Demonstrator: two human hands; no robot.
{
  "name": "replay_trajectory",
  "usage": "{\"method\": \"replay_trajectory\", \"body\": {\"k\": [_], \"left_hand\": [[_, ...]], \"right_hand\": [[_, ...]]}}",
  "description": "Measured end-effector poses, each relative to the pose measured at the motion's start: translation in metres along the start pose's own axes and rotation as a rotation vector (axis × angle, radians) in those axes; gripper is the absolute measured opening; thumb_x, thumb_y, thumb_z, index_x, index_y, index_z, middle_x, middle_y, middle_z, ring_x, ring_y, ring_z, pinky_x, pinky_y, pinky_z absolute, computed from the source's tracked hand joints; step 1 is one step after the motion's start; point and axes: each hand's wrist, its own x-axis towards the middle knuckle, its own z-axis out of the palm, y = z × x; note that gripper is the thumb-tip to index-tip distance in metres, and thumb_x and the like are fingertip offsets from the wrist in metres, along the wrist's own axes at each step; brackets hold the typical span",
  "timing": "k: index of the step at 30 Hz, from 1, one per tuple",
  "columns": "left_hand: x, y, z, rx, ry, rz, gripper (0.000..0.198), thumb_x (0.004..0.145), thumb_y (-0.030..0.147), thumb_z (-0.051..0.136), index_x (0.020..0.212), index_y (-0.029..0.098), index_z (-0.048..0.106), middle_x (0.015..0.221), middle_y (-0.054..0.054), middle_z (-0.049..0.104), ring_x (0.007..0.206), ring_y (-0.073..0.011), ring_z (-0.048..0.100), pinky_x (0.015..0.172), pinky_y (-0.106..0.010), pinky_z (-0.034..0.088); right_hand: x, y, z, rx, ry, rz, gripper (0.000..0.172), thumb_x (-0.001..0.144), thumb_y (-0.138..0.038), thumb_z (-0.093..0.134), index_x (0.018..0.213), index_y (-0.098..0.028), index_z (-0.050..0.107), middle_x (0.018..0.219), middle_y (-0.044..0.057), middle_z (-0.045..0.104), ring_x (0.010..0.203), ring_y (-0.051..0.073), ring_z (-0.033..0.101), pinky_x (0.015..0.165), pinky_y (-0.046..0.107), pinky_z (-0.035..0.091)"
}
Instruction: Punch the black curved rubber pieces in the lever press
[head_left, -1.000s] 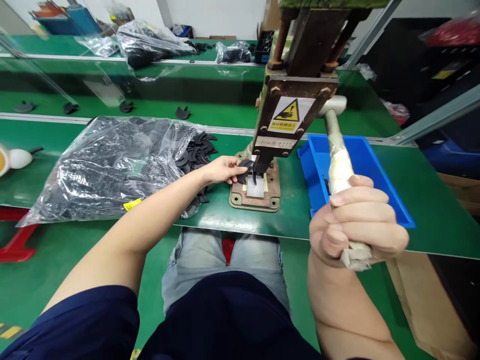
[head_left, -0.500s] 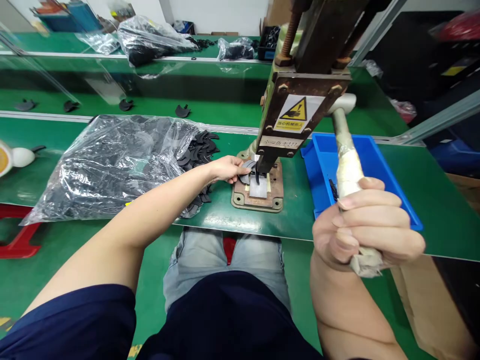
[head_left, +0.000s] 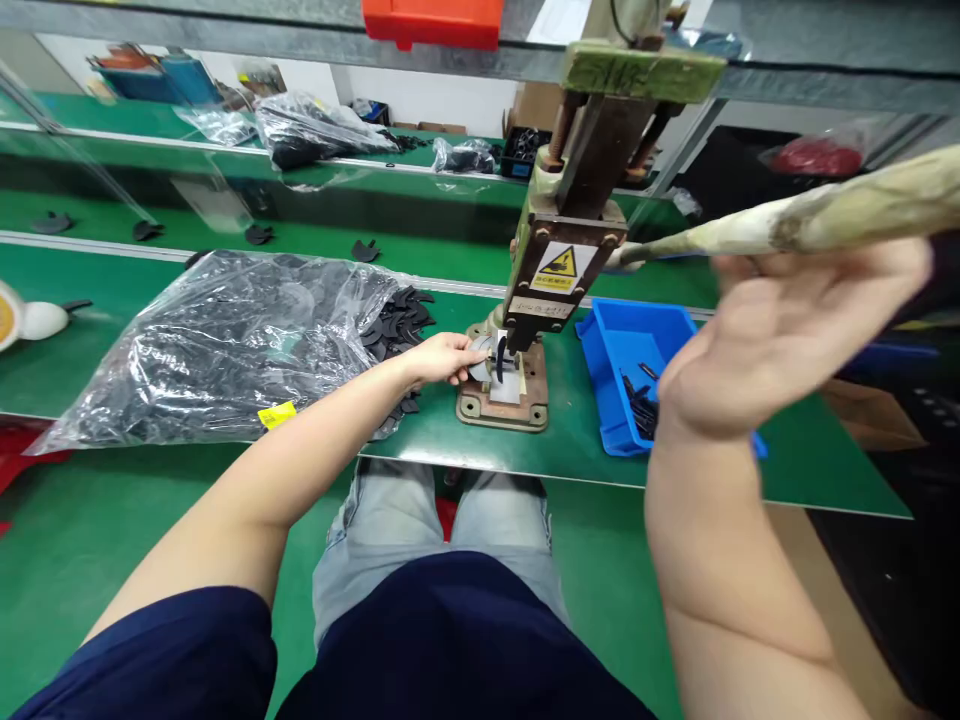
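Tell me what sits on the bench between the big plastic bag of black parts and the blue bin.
In the head view, the hand press stands between the plastic bag and the blue bin; the left hand holds a black part on its base.

A green workbench point(head_left: 585, 455) carries a clear plastic bag of black parts point(head_left: 217, 345) on the left, with loose black parts point(head_left: 397, 315) spilling from its open end. A hand press point(head_left: 517, 385) stands bolted at the centre. Just right sits a blue bin point(head_left: 622, 345).
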Motion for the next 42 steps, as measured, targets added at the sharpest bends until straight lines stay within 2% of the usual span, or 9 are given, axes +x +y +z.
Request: {"method": "replay_trajectory", "body": {"k": [1,3,7,10,15,21,33,39,42], "left_hand": [[-0.010,0.002,-0.001,0.002,-0.003,0.034,0.041,0.090,0.041,0.088,0.073,0.017,0.059,0.060,0.001,0.064,0.048,-0.0070,0.056,0.044,-0.016,0.043],[-0.032,0.005,-0.003,0.009,-0.022,0.079,0.043,0.090,0.045,0.087,0.073,0.017,0.059,0.059,0.001,0.063,0.049,-0.0076,0.057,0.045,-0.017,0.043],[-0.068,0.011,0.004,0.020,-0.045,0.117,0.043,0.089,0.049,0.086,0.074,0.018,0.059,0.059,0.002,0.063,0.050,-0.0092,0.059,0.048,-0.018,0.046],[-0.083,0.011,0.013,0.045,-0.062,0.145,0.043,0.090,0.049,0.084,0.073,0.019,0.059,0.059,0.001,0.063,0.052,-0.0098,0.059,0.049,-0.019,0.046],[-0.095,0.009,0.018,0.053,-0.078,0.169,0.042,0.087,0.049,0.085,0.072,0.019,0.059,0.060,0.002,0.062,0.051,-0.0101,0.058,0.048,-0.020,0.046],[-0.097,0.015,0.012,0.053,-0.184,0.101,0.044,0.083,0.051,0.088,0.070,0.019,0.061,0.058,0.002,0.060,0.048,-0.0097,0.057,0.046,-0.020,0.043],[-0.085,0.004,0.010,0.253,-0.035,0.123,0.042,0.086,0.051,0.081,0.073,0.021,0.056,0.064,0.001,0.066,0.055,-0.0128,0.060,0.052,-0.023,0.046],[-0.097,-0.001,0.018,0.525,0.358,0.528,0.029,0.093,0.050,0.075,0.093,0.022,0.067,0.088,-0.001,0.065,0.075,-0.0153,0.059,0.071,-0.029,0.049],[-0.097,-0.003,0.023,0.610,0.274,0.637,0.035,0.098,0.051,0.069,0.079,0.021,0.066,0.087,-0.002,0.061,0.082,-0.0168,0.059,0.078,-0.031,0.048]], "right_hand": [[-0.016,0.010,0.002,-0.013,0.104,-0.010,0.043,0.097,-0.035,0.071,0.137,-0.032,0.057,0.133,0.003,0.062,0.118,0.014,0.067,0.104,0.034,0.055],[-0.059,0.031,0.010,-0.008,-0.003,0.231,0.029,0.089,-0.034,0.081,0.113,-0.024,0.068,0.105,0.003,0.070,0.098,0.013,0.070,0.095,0.033,0.060],[-0.137,0.046,0.042,0.070,-0.235,0.471,0.035,0.088,-0.044,0.083,0.114,-0.026,0.070,0.104,0.005,0.077,0.091,0.019,0.075,0.083,0.038,0.067],[-0.160,0.037,0.068,0.102,-0.282,0.523,0.037,0.086,-0.055,0.082,0.105,-0.026,0.070,0.099,0.004,0.077,0.086,0.020,0.074,0.077,0.037,0.066],[-0.167,0.021,0.086,0.104,-0.271,0.561,0.037,0.089,-0.060,0.077,0.094,-0.026,0.065,0.087,0.002,0.071,0.072,0.017,0.067,0.065,0.033,0.060],[-0.174,0.014,0.080,0.030,-0.330,0.501,0.024,0.097,-0.051,0.069,0.096,-0.028,0.066,0.091,0.002,0.073,0.076,0.019,0.069,0.071,0.037,0.061],[-0.148,0.012,0.057,-0.191,-0.534,0.174,0.015,0.099,-0.035,0.066,0.108,-0.025,0.073,0.106,0.009,0.080,0.100,0.023,0.075,0.093,0.044,0.063],[-0.150,0.016,0.054,-0.234,-0.509,0.088,0.012,0.101,-0.028,0.064,0.108,-0.022,0.072,0.104,0.010,0.079,0.097,0.022,0.074,0.090,0.041,0.062],[-0.151,0.016,0.054,-0.236,-0.497,0.070,0.012,0.100,-0.026,0.065,0.109,-0.023,0.072,0.103,0.009,0.079,0.096,0.021,0.073,0.088,0.041,0.061]]}}
